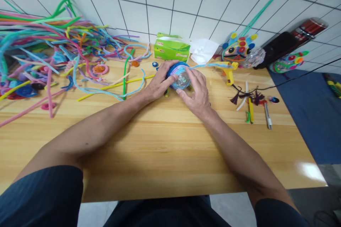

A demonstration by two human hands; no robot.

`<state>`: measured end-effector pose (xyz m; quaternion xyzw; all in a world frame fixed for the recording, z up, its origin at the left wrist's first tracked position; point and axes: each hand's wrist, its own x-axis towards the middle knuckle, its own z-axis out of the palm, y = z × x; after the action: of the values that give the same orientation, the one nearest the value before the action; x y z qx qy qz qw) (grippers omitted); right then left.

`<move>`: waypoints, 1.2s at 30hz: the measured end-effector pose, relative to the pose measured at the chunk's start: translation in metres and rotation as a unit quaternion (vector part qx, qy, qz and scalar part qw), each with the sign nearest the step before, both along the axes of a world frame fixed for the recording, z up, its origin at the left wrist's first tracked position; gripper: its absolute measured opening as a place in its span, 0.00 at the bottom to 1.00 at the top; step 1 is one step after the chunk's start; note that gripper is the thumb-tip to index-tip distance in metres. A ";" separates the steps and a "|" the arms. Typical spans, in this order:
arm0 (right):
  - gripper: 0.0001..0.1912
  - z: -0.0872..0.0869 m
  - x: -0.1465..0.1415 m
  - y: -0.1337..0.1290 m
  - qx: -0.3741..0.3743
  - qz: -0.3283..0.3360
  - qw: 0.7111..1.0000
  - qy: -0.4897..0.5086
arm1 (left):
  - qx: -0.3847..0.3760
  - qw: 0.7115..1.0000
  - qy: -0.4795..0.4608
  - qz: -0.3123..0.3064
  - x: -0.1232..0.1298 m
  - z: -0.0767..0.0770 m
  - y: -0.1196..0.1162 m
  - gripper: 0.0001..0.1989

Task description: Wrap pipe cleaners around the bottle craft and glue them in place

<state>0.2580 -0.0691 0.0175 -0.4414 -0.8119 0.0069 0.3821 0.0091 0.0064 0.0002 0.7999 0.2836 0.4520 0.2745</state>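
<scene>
Both hands hold a clear plastic bottle (183, 81) wrapped with blue and lilac pipe cleaners, its clear round end turned toward me. My left hand (161, 82) grips the left side, thumb over the wrapped band. On the right side rest the curved fingers of my right hand (196, 90), its thumb near the lower rim. A light blue pipe cleaner (210, 65) runs from the top of the bottle to the right, toward a yellow glue gun (228, 72). Something yellow and dark shows partly under the bottle; I cannot tell what it is.
A heap of coloured pipe cleaners (53, 49) covers the table's left. Behind the hands stand a green tissue pack (172, 49) and crumpled white tissue (203, 51). Decorated bottles (238, 49) and a dark red flask (295, 40) lie back right. A utility knife (268, 116) and black cord (287, 82) are nearby.
</scene>
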 end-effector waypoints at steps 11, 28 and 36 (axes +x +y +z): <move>0.36 -0.007 -0.002 -0.005 0.033 -0.021 0.999 0.020 | -0.011 1.000 -0.004 0.007 0.003 0.002 -0.002 0.40; 0.42 -0.003 -0.002 -0.002 0.015 -0.007 1.000 -0.008 | 0.003 1.000 0.004 0.008 0.003 0.007 -0.006 0.44; 0.42 -0.004 -0.002 -0.002 0.010 -0.018 1.000 -0.012 | -0.007 1.000 -0.009 0.013 0.006 0.007 -0.006 0.43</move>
<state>0.2555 -0.0713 0.0134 -0.4520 -0.8085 -0.0140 0.3766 0.0152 0.0000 0.0069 0.7901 0.2948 0.4606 0.2770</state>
